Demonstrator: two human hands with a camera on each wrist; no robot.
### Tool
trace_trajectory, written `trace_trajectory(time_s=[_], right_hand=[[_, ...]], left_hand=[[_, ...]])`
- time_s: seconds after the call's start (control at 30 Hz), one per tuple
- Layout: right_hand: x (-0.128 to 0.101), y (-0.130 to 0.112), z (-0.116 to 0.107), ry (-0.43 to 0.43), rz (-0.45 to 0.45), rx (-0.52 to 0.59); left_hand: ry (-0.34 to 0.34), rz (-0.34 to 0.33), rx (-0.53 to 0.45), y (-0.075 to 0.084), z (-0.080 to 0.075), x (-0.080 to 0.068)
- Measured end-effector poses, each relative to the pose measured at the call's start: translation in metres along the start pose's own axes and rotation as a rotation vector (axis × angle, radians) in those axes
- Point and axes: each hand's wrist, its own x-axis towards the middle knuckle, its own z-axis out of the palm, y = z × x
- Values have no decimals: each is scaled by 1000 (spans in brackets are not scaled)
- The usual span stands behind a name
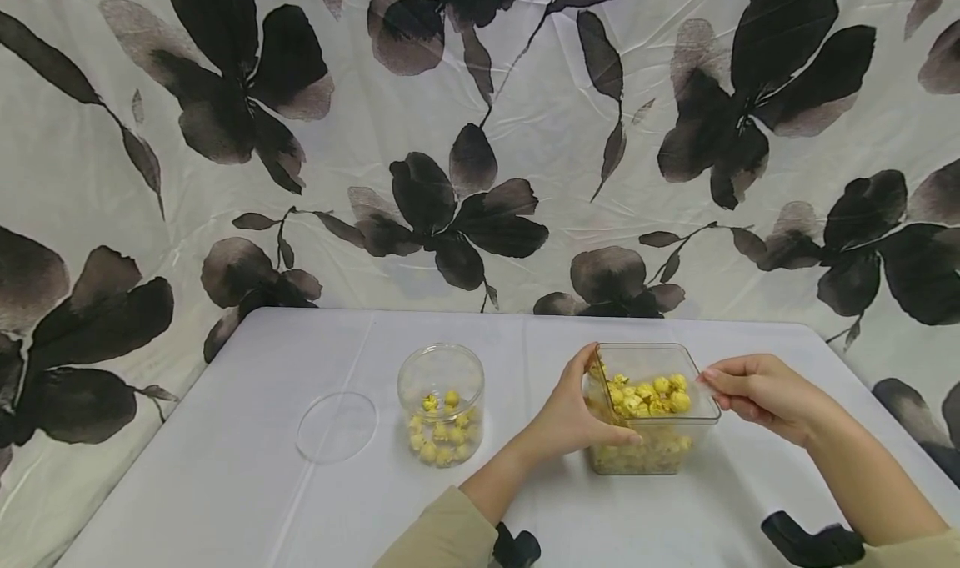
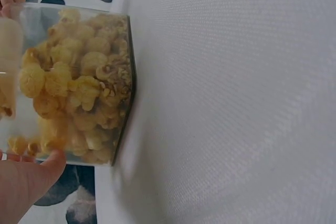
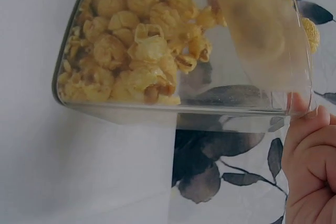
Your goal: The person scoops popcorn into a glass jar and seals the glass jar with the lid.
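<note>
Popcorn (image 1: 651, 396), yellow, fills a clear square container (image 1: 701, 414) about halfway; container stands lower centre-right of the head view on the white table (image 1: 300, 510). Left wrist view: popcorn (image 2: 79, 93) heaped against the container's base wall (image 2: 123, 77), container (image 2: 63, 11) occupying the left third of that frame.

Left hand (image 1: 573, 422): fingers curled round the container's left side, thumb up along the rim, gripping it. Right hand (image 1: 753, 393): fingers curled, fingertips pinching the container's right rim. Right wrist view confirms the right hand (image 3: 312, 166) at lower right, fingertip touching the rim of the container (image 3: 173, 109), popcorn (image 3: 131, 40) in the upper left.

Left of the container, near it but apart: round clear jar (image 1: 441, 376), open, with a shallow layer of popcorn pieces at the bottom. Further left, flat on the table: round clear lid (image 1: 337, 427), apart from the jar.

Backdrop: white cloth with dark floral print (image 1: 450, 209) across the upper frame, behind the table.
</note>
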Motion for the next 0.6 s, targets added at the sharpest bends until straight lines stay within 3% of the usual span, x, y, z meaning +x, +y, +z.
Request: trace_trajectory(time_s=[0.43, 0.6], right_hand=[[4, 0, 5, 134, 39, 69], [7, -2, 6, 145, 32, 90]], left_hand=[[-2, 6, 5, -1, 0, 0], [4, 9, 11, -2, 1, 1]])
